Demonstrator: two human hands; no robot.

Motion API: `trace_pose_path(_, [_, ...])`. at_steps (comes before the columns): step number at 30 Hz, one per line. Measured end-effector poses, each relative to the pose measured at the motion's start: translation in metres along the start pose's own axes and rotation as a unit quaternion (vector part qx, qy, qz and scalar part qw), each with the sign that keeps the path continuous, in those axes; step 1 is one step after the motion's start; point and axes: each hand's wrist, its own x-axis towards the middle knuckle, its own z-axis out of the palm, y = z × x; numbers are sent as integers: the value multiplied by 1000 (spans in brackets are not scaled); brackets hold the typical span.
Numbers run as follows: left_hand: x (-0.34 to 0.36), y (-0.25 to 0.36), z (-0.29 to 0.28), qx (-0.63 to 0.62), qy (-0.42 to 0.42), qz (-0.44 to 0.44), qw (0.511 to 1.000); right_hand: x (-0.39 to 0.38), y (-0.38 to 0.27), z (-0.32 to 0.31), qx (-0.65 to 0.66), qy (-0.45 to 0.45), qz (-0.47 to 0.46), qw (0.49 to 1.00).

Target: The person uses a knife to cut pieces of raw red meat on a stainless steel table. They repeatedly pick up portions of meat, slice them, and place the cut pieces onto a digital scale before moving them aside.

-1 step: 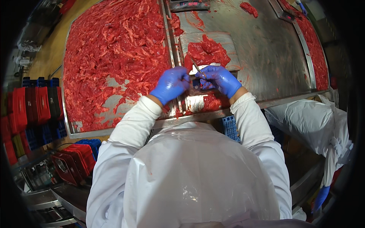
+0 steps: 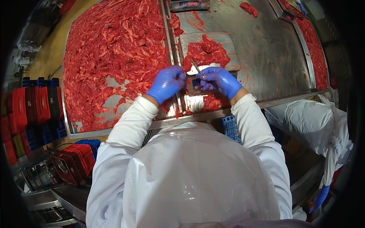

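My right hand (image 2: 224, 81), in a blue glove, grips thin metal scissors (image 2: 196, 67) whose narrow tips point up and left. Just left of it, my blue-gloved left hand (image 2: 167, 83) is closed with curled fingers, slightly blurred; whatever it pinches is hidden. Beyond both hands, a red piece of raw meat (image 2: 208, 52) lies on the flat steel platform of a weighing scale (image 2: 232, 57). The scale's dark display panel (image 2: 196, 84) shows between my hands. More meat (image 2: 216, 103) lies near the table's front edge.
A broad heap of raw meat (image 2: 114, 49) fills the left tray, behind a raised metal divider (image 2: 173, 41). Another scale (image 2: 190, 5) stands at the back. Steel tabletop (image 2: 273, 57) spreads rightward. Red and blue crates (image 2: 38, 104) stack at left. Another person's white sleeve (image 2: 304, 117) is at right.
My left hand has shifted slightly left, away from the scissors. My right hand stays nearly in place with the scissors.
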Motion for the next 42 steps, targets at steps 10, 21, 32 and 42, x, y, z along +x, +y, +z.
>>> trace_pose_path(10, [-23,-43,-53,17,-99,-225,969,-13,30,17,-180,-125,60,974])
trace_pose_path(21, [18,-90,-85,274,179,-76,942,-98,53,-95,-42,205,-113,971])
trace_pose_path(32, [67,-1,10,232,-9,96,968,-29,9,5,-33,44,-175,983])
trace_pose_path(42, [55,0,-8,176,20,117,977,-71,44,-23,-78,-32,-112,990])
